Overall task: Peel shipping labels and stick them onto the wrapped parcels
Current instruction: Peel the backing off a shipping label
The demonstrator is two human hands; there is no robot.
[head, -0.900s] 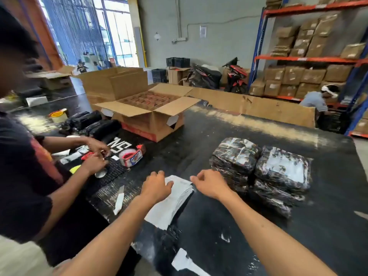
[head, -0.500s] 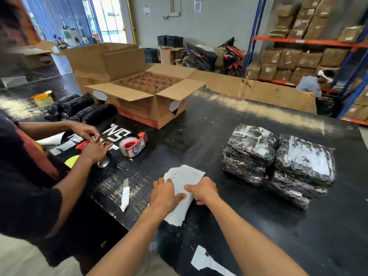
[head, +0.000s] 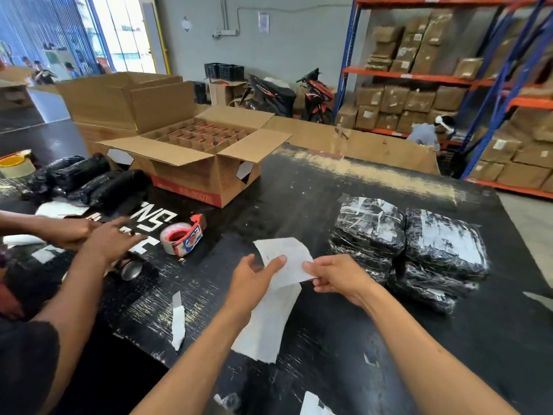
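A white shipping label (head: 287, 259) is lifted above the black table (head: 329, 187), held between both hands. My left hand (head: 254, 280) pinches its left edge with thumb and fingers. My right hand (head: 338, 277) pinches its right edge. Under them a stack of white label sheets (head: 266, 327) lies on the table. To the right, two piles of parcels (head: 410, 250) wrapped in black film stand side by side, the top ones bearing white labels.
Another person's hands (head: 98, 238) work at the left beside a red tape dispenser (head: 184, 238) and a metal can (head: 131, 269). An open cardboard box (head: 194, 163) stands behind, with black wrapped rolls (head: 89, 181) to its left. Paper scraps (head: 178, 322) lie near the front edge.
Both hands have gone from pressing on the label stack to lifting one label up off it. The other person's hands have shifted over the table.
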